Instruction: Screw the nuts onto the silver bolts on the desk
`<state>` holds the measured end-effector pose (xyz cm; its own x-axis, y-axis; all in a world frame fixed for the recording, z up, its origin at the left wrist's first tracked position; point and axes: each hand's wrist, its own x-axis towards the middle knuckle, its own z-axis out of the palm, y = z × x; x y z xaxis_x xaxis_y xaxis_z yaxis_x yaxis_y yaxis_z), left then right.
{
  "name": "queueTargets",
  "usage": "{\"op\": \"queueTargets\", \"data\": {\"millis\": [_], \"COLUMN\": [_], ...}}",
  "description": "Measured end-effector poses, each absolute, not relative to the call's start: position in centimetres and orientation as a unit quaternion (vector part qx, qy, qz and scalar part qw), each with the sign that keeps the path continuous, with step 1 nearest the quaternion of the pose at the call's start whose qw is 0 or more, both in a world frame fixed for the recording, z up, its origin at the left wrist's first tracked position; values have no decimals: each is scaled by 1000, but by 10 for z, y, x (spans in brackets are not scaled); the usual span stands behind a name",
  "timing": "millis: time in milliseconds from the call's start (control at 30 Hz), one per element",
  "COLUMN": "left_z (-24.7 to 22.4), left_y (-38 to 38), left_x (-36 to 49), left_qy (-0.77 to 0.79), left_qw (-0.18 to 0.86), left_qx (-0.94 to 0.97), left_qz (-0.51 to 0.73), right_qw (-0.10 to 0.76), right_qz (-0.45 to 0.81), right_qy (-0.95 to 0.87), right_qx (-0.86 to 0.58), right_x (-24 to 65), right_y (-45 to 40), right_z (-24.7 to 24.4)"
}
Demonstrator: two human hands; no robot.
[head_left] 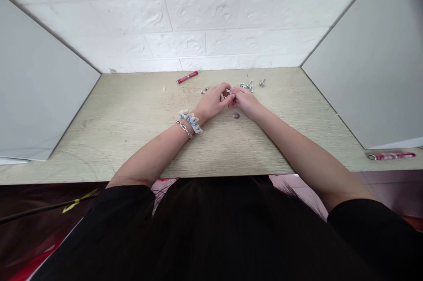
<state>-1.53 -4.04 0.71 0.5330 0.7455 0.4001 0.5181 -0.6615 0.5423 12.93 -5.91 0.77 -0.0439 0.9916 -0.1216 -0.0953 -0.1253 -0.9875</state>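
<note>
A small metal piece (229, 93), mostly hidden by your fingers, sits between your two hands, just beyond the round metal disc (235, 116). Your left hand (213, 101), beyond and left of the disc, has thumb and fingers curled in on the piece; your right hand (245, 102), beyond and right of it, pinches there too. Farther beyond the disc, bolts (250, 85) lie rightward, a slim red tube (187, 77) leftward.

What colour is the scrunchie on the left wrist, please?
The scrunchie is pale blue and white, clearest in head view.
</note>
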Motion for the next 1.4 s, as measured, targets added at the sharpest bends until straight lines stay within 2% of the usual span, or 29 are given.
{"op": "queueTargets", "data": {"millis": [567,1400], "left_z": [6,1], "left_y": [-37,-35], "left_x": [-15,-14], "left_qy": [415,384], "left_qw": [164,161], "left_qx": [847,852], "left_qz": [289,317], "right_qw": [481,482], "right_qz": [572,570], "right_qy": [-449,-458], "right_qx": [-489,-483], "right_x": [132,133], "right_y": [-57,-56], "right_z": [7,3]}}
